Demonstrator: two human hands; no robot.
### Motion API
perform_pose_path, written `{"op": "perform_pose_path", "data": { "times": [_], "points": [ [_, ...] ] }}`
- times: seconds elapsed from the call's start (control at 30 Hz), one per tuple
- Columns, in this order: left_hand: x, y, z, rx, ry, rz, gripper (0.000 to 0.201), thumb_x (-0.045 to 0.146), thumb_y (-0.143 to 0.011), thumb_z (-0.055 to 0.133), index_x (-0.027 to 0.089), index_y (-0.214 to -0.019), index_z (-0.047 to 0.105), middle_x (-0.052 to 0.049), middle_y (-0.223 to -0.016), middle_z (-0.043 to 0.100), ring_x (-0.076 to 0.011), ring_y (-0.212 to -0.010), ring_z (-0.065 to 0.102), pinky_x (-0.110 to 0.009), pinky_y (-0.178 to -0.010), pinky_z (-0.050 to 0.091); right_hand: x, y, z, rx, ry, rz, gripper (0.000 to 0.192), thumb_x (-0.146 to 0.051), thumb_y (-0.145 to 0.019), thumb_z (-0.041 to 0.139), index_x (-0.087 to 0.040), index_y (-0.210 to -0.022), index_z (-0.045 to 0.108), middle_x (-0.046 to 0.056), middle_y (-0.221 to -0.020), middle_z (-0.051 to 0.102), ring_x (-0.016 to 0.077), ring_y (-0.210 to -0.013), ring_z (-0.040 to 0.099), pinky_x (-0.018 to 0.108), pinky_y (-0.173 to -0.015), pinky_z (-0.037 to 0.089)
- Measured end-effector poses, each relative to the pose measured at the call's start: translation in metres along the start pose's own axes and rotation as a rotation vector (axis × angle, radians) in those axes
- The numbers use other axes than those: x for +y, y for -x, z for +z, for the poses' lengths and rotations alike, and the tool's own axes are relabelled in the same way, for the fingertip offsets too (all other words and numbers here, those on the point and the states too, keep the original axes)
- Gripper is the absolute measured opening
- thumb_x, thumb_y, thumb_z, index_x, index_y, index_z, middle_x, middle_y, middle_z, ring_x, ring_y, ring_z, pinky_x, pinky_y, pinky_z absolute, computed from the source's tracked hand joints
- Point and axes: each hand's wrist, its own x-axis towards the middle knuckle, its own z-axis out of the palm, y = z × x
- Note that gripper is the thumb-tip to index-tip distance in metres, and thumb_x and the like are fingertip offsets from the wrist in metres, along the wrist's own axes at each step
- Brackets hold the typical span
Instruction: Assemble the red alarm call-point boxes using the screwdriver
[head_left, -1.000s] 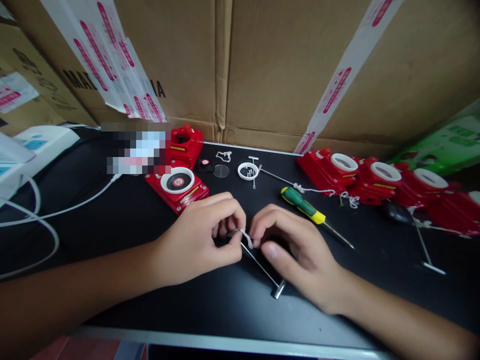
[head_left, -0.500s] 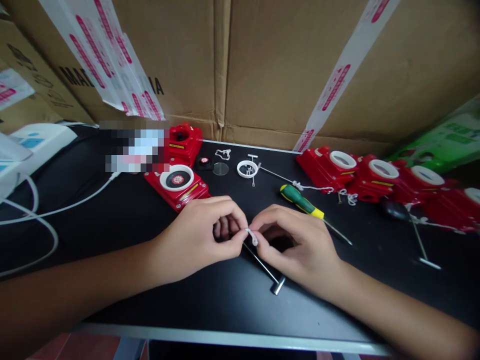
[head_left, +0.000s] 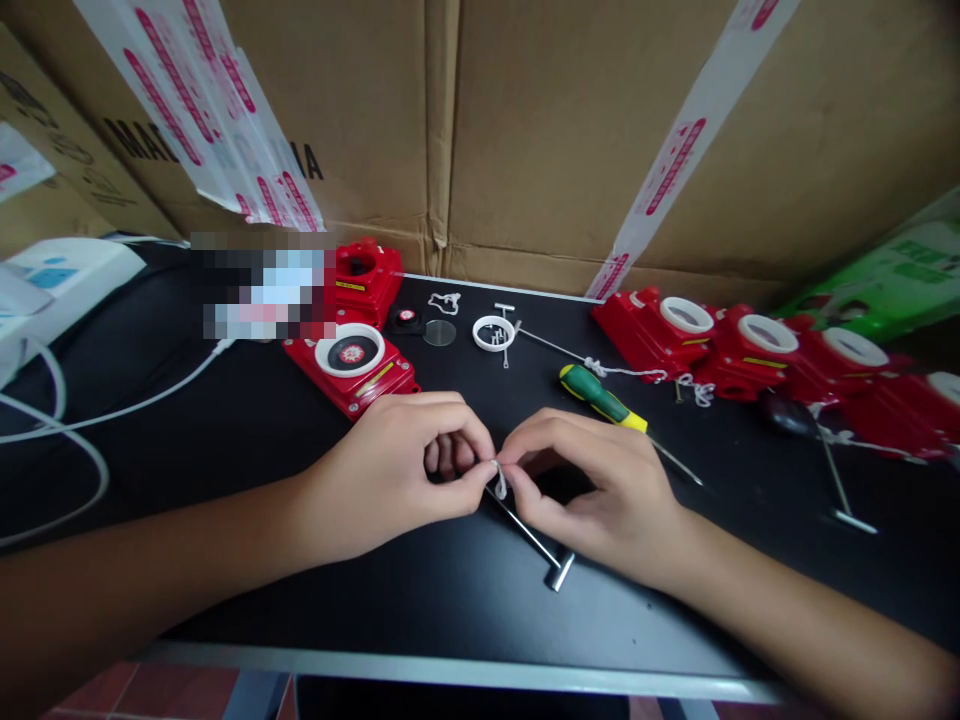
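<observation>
My left hand [head_left: 420, 460] and my right hand [head_left: 592, 490] meet fingertip to fingertip over the black table. Both pinch a short white string [head_left: 501, 482], whose looped end hangs down between them. A small metal T-shaped hammer rod [head_left: 541, 548] slants down from beneath the fingers, its crosspiece toward me; its upper end is hidden by my left fingers. Just beyond my left hand lies a red box with a white ring [head_left: 352, 372]. Past my right hand is a green and yellow screwdriver [head_left: 604, 398].
Several red boxes [head_left: 660, 335] line the right back, with a second T-shaped rod [head_left: 844, 485] before them. A white ring [head_left: 493, 334], a clear disc [head_left: 439, 333] and a string [head_left: 445, 302] lie mid-back. A power strip [head_left: 67, 285] with cables is left; cardboard boxes [head_left: 525, 140] stand behind.
The white string's looped end has swung slightly left and now hangs straighter down. Both hands stay nearly in place, still pinching. The view has shifted slightly.
</observation>
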Motion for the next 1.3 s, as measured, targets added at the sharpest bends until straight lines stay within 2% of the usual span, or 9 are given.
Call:
{"op": "perform_pose_path", "data": {
  "times": [0.4,0.6,0.67,0.77,1.07,1.3],
  "points": [
    [0.001,0.003,0.001,-0.038,0.003,0.018,0.009,0.012,-0.088,0.076,0.02,-0.085,0.077,0.006,-0.075,0.068,-0.0057,-0.064,0.06,-0.015,-0.06,0.049,-0.003,-0.002,0.0,-0.02,0.138,-0.084,0.012,-0.007,-0.094,0.07,-0.018,-0.096,0.065,0.003,-0.082,0.069,0.0108,-0.068,0.063,0.022,-0.062,0.054],
    [0.009,0.006,-0.002,0.092,-0.064,0.118,0.013,0.009,-0.085,0.074,0.019,-0.091,0.07,0.004,-0.087,0.065,-0.0071,-0.071,0.063,-0.018,-0.066,0.054,-0.007,-0.004,0.006,0.069,0.245,-0.049,0.014,-0.006,-0.092,0.065,-0.02,-0.092,0.062,0.001,-0.078,0.067,0.0097,-0.063,0.06,0.021,-0.058,0.05],
    [0.01,0.008,-0.002,0.086,-0.071,0.139,0.013,0.006,-0.085,0.071,0.02,-0.088,0.071,0.004,-0.085,0.066,-0.0062,-0.069,0.063,-0.018,-0.065,0.053,-0.008,-0.004,0.007,0.096,0.251,-0.045,0.014,-0.007,-0.092,0.064,-0.021,-0.091,0.061,0.0,-0.077,0.067,0.0092,-0.062,0.059,0.021,-0.056,0.049],
    [0.01,0.009,0.0,0.047,-0.03,0.101,0.014,0.007,-0.085,0.07,0.02,-0.088,0.075,0.005,-0.083,0.068,-0.0054,-0.065,0.064,-0.016,-0.062,0.053,-0.011,-0.004,0.006,0.103,0.25,-0.036,0.015,-0.007,-0.092,0.064,-0.022,-0.091,0.061,0.0,-0.077,0.067,0.0095,-0.062,0.06,0.021,-0.056,0.05],
    [0.008,0.007,0.005,0.05,0.07,-0.049,0.008,0.012,-0.084,0.073,0.019,-0.085,0.077,0.004,-0.08,0.068,-0.0067,-0.062,0.065,-0.016,-0.059,0.055,-0.014,-0.003,0.011,0.09,0.252,-0.042,0.015,-0.007,-0.092,0.065,-0.022,-0.093,0.061,0.0,-0.078,0.067,0.0101,-0.063,0.061,0.021,-0.058,0.051],
    [0.006,0.006,0.007,0.004,0.158,-0.124,0.007,0.013,-0.077,0.069,0.018,-0.079,0.073,0.003,-0.076,0.067,-0.0079,-0.06,0.063,-0.017,-0.056,0.053,-0.014,-0.002,0.015,0.061,0.247,-0.053,0.015,-0.006,-0.093,0.065,-0.021,-0.093,0.061,0.001,-0.079,0.068,0.0101,-0.065,0.061,0.021,-0.06,0.052]
  ]
}}
